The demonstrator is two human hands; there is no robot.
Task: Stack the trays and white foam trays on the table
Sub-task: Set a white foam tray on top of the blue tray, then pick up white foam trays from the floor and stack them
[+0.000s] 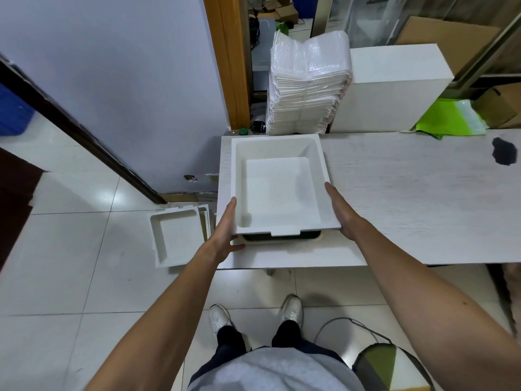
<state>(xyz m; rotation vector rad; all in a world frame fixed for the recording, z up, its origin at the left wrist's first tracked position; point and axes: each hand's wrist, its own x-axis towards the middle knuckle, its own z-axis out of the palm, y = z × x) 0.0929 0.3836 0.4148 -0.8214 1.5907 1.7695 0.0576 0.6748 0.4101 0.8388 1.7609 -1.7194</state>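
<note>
A white foam tray (277,184) lies at the left end of the pale table (408,198), on top of a dark tray (282,237) whose front rim shows under it. My left hand (225,227) presses flat against the foam tray's left side with straight fingers, the thumb below its front corner. My right hand (339,208) lies flat along the right side. Several more foam trays (176,235) lie on the floor left of the table.
A tall stack of wrapped white trays (306,86) and a white foam box (392,86) stand behind the table. A green bag (451,117) lies at the back right. A dark stain (504,150) marks the table's right end. A stool (389,365) stands by my legs.
</note>
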